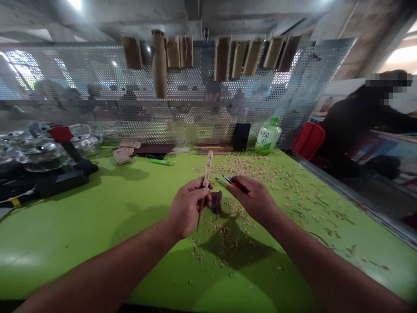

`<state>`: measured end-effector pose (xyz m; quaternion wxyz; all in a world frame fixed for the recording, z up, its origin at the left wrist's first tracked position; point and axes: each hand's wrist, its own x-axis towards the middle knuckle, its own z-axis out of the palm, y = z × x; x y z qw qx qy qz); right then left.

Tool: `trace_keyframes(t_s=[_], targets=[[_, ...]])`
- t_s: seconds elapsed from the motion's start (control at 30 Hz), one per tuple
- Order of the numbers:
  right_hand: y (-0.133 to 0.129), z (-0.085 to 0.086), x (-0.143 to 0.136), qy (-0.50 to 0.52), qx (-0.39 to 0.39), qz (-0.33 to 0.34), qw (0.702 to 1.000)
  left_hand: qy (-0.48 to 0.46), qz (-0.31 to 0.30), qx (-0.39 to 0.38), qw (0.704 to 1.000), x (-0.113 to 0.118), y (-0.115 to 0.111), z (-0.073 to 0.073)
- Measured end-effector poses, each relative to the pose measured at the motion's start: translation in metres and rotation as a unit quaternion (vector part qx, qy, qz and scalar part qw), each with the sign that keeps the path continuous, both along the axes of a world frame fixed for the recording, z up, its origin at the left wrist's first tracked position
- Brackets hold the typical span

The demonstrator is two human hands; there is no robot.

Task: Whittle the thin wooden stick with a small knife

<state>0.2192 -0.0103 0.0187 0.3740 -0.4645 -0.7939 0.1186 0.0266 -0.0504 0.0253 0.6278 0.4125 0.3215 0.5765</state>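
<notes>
A slim, pale wooden strip with notches (208, 168) stands upright in my left hand (189, 205), whose fingers are wrapped round its lower part. My right hand (254, 195) is closed on a red-handled cutting tool (239, 187); its metal tip points left, just right of the strip and apart from it. Below and between the hands, a dark brown, curled piece (216, 202) is partly behind my left fingertips. Wood shavings (241, 167) lie scattered on the green table (97, 204), mostly at the middle and right.
A green-labelled bottle (268, 135) and a black phone-like slab (242, 136) stand at the back. A green cutter (162, 162) and pale cut pieces (123, 155) lie back left, near metal kettles (42, 150). A person (355, 117) is at the far right beside a red chair (309, 140).
</notes>
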Motion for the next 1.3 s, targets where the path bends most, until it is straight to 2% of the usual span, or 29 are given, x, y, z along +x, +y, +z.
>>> trace_keyframes(t_s=[0.37, 0.7, 0.87, 1.13, 1.3], targets=[[-0.008, 0.001, -0.003, 0.026, 0.021, 0.025, 0.999, -0.017, -0.037, -0.016, 0.999, 0.001, -0.002, 0.003], [-0.020, 0.004, -0.007, -0.030, 0.034, 0.064, 0.997, 0.016, -0.033, -0.001, 0.999, 0.002, -0.003, -0.001], [-0.019, 0.004, -0.006, -0.051, 0.057, 0.040, 0.996, 0.041, -0.015, 0.011, 0.999, 0.003, -0.004, -0.003], [-0.020, 0.003, -0.006, -0.069, 0.070, 0.035, 0.995, 0.056, -0.037, 0.026, 0.997, 0.003, -0.007, -0.002], [-0.016, 0.001, -0.004, -0.044, 0.074, 0.018, 0.996, 0.069, -0.037, 0.021, 0.997, 0.003, -0.009, -0.003]])
